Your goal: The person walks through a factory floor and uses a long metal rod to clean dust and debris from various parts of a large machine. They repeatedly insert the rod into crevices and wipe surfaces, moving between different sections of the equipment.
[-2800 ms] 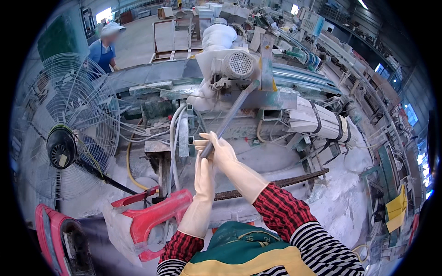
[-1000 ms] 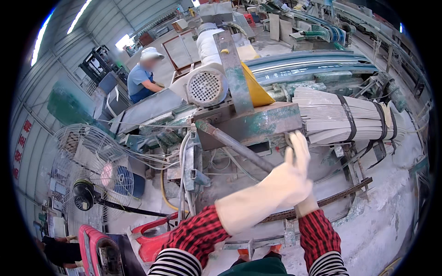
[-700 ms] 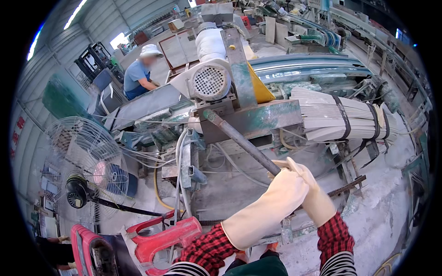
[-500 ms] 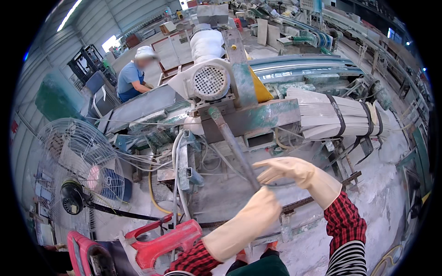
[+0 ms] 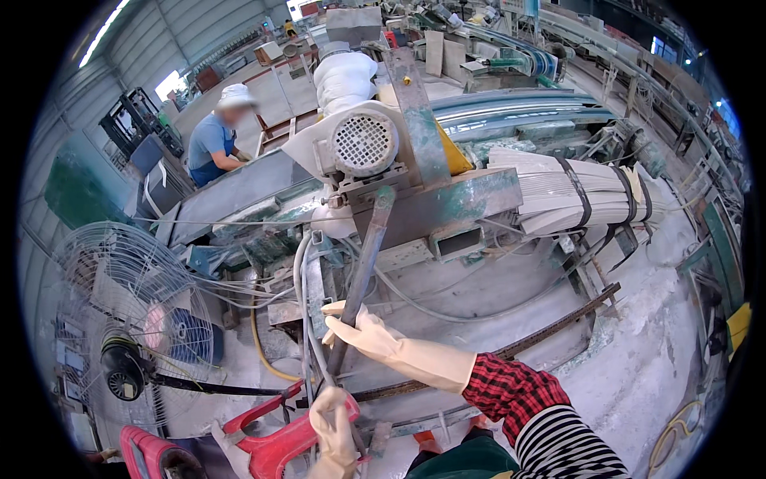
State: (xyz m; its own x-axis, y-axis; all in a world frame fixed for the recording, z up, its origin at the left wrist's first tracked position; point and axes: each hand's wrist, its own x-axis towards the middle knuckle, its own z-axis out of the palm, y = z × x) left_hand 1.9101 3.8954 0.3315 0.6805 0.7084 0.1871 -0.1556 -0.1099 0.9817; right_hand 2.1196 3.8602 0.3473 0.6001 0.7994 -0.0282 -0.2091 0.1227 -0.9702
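There are two hands (image 5: 333, 427) (image 5: 375, 335), one lever (image 5: 366, 257), one fan (image 5: 124, 363).

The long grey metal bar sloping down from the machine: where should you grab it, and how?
Hold the long grey metal bar near its lower end, probably best from the person's side, with a wraparound grip. It is slim and straight and slopes down toward the person, while its upper end sits just below the pale, round-grilled motor.

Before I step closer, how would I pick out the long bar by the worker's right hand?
Find the round motor with the grid cover near the upper middle. Just below it, the metal bar slants down to the gloved right hand. Unlike the pale, curving hoses left of it, it is straight and grey.
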